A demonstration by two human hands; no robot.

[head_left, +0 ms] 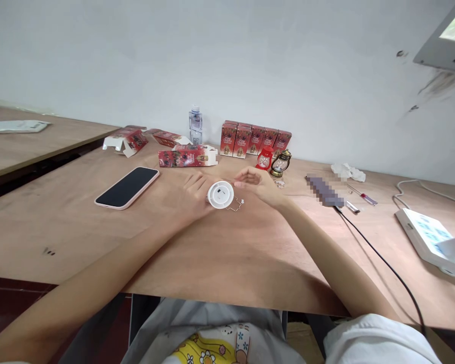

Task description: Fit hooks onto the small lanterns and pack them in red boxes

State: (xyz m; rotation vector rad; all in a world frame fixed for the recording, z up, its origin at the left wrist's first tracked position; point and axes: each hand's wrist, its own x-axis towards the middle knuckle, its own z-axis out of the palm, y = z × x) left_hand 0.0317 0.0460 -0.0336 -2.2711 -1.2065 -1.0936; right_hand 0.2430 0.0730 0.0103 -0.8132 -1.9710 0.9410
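Note:
A small white lantern (220, 195) is gripped in my left hand (195, 194). Its round underside faces me, with a small dark slot in the middle, and most of its body is hidden. Below its right edge, a thin wire handle (234, 206) sticks out. Close to the right rim is my right hand (261, 186), its thumb and fingertips drawn together; whatever they may hold is too small to make out. Beyond that hand stand a red lantern (264, 158) and a bronze-coloured lantern (280, 164).
Several red boxes (241, 140) stand along the wall beside a water bottle (195, 125). Opened boxes (185, 156) lie left of them. A phone (128, 188) lies at left. To the right are a screwdriver (367, 199), crumpled tissue (348, 172), a black cable (379, 260) and a power strip (428, 235).

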